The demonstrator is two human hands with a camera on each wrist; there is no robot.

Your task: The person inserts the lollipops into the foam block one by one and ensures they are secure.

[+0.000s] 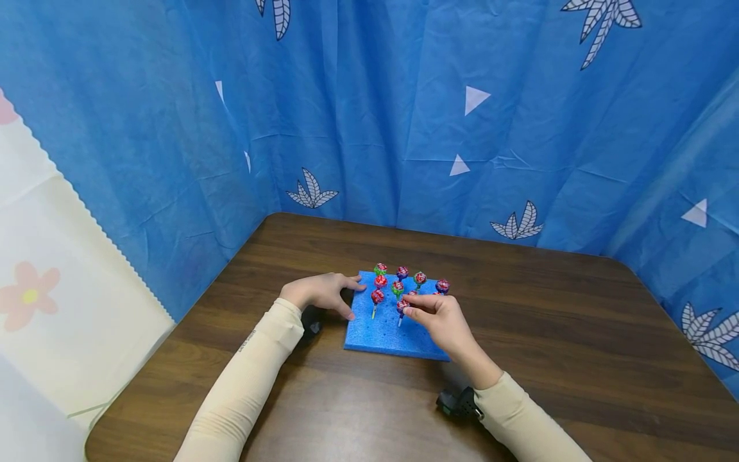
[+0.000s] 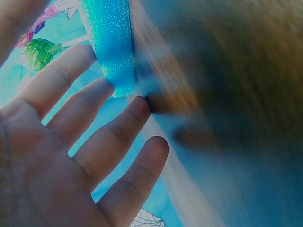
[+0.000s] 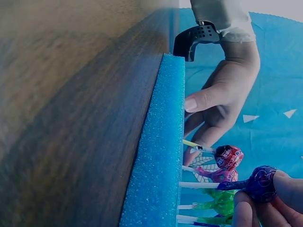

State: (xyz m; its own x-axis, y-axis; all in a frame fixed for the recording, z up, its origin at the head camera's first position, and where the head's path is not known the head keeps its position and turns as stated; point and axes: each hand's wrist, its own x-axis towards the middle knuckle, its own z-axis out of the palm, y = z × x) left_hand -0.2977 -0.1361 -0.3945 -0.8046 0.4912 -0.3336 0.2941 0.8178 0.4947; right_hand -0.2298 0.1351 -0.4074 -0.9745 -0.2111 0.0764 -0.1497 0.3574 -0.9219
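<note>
A blue foam board [image 1: 381,340] lies on the table with several wrapped lollipops standing in it on their sticks. My right hand [image 1: 448,326] pinches the candy head of a purple-wrapped lollipop [image 3: 261,183] between thumb and fingers. In the right wrist view, that lollipop's white stick meets the foam face. At the board's left side, my left hand [image 1: 324,292] is spread, its thumb and fingertips at the edge. The left wrist view shows straight, parted fingers [image 2: 111,149] by the foam's side. Left of the pinched lollipop stands a red lollipop [image 1: 377,296] on a yellow stick.
Behind the front ones stand more lollipops, among them a green-and-red one [image 1: 420,278] and a dark red one [image 1: 442,286] at the right. The brown wooden table [image 1: 554,333] reaches back to a blue curtain [image 1: 369,128]. A black wrist device [image 1: 456,403] sits under the right wrist.
</note>
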